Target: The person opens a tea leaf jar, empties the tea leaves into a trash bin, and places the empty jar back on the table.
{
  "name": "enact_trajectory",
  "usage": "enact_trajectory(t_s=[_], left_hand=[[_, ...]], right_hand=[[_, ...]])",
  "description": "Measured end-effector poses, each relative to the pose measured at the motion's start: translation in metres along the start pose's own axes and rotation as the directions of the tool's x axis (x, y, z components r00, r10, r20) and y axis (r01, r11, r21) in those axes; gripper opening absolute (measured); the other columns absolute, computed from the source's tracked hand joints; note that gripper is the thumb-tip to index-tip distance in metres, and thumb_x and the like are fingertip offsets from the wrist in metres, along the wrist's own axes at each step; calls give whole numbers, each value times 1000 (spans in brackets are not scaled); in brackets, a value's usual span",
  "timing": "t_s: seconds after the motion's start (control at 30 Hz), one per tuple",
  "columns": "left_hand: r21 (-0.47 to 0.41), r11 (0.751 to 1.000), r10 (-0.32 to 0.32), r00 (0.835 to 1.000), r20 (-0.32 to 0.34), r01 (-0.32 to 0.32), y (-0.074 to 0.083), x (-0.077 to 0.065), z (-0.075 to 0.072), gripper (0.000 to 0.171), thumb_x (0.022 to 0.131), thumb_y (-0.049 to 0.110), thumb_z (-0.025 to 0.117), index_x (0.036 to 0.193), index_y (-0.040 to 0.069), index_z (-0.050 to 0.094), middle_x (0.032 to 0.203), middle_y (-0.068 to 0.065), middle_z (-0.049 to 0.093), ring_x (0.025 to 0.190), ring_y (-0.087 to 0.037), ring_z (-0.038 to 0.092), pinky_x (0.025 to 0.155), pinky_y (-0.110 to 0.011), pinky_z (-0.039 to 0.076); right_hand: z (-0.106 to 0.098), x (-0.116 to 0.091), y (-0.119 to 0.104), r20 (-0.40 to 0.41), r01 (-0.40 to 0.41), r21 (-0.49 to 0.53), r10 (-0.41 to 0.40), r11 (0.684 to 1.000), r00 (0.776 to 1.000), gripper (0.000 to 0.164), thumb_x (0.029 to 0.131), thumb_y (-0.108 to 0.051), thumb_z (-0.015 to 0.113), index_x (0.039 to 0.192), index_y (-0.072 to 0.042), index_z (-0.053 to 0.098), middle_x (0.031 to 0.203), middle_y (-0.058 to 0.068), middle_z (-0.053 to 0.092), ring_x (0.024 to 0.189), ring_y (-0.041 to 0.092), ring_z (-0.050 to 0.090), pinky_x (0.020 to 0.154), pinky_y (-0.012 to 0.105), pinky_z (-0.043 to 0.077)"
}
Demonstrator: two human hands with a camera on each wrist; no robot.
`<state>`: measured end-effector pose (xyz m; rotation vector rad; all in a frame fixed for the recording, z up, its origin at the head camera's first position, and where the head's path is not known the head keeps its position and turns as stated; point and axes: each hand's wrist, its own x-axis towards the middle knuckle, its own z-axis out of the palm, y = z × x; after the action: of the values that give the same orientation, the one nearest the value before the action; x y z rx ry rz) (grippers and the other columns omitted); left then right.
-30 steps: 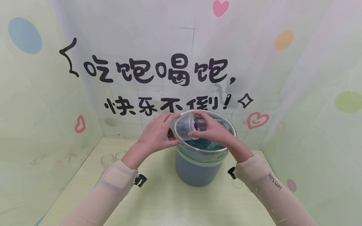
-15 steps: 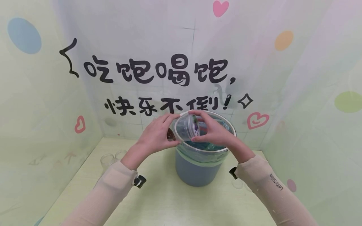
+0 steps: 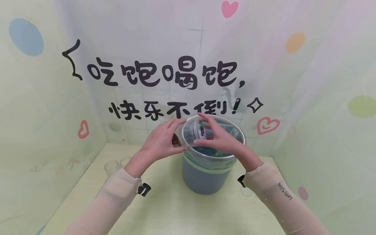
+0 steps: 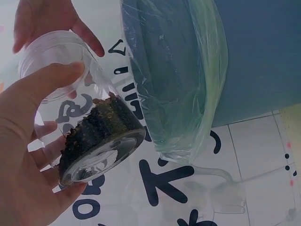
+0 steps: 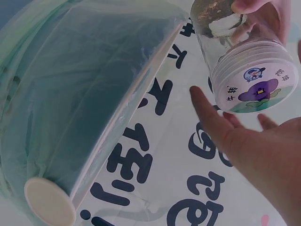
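Note:
My left hand [image 3: 160, 138] grips a clear screw-top jar [image 4: 101, 84], fingers and thumb wrapped round its body. The jar lies tilted on its side, its lid end towards the right. Dark brown dried flakes [image 4: 96, 125] are heaped near its base. Its lid [image 5: 256, 89] is on and bears a label with a purple picture. Around the lid my right hand [image 3: 220, 137] spreads its fingers; in the right wrist view one fingertip stands apart from the lid's side and the other fingers show past its edge.
Beyond and under the hands stands a blue-grey bin [image 3: 202, 179] with a green liner [image 3: 210, 167] folded over its rim. Clear jars [image 3: 111, 166] stand on the table at the left, and a clear round item [image 3: 246, 191] lies near the right sleeve.
My right hand's thumb and fingers have shifted round the lid, the thumb now further left. My left hand and the jar have barely moved.

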<state>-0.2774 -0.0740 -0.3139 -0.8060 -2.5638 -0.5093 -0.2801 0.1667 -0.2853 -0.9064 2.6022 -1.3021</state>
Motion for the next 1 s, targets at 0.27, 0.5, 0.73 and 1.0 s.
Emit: enact_trajectory(t_s=[0.27,0.5,0.73,1.0], left_hand=[[10,1000,13,1000,-18,-13,0,1,0,87,71,39,88,143,17,45,131,-4,57,116,-25,60,97,-45,54],[14,1000,15,1000,-22,-14,-1,-1,1,88,70,38,89,143,16,45,132,-4,58,116,-25,60,98,-45,54],[10,1000,16,1000,-15,-16,-2,-1,3,88,69,37,89,143,17,45,134,-4,56,119,-26,59,100,-46,53],[8,1000,14,1000,-14,-14,-2,-2,4,88,69,37,89,143,17,45,133,-3,56,117,-25,59,99,-45,53]], right_hand=[[2,4,-6,-33,-179,108,183,978,983,64,102,-39,53,154,-15,26,153,21,38,136,40,48,95,53,56],[4,6,-6,-16,-251,99,254,963,967,66,100,-43,56,151,-7,35,147,21,46,127,36,56,92,43,59],[2,4,-6,-27,-231,78,234,970,972,69,95,-37,65,151,-9,35,149,20,44,132,38,53,95,45,58],[0,1,-3,-41,-125,52,127,991,991,66,90,-27,70,148,-18,39,150,13,46,134,41,51,100,54,54]])
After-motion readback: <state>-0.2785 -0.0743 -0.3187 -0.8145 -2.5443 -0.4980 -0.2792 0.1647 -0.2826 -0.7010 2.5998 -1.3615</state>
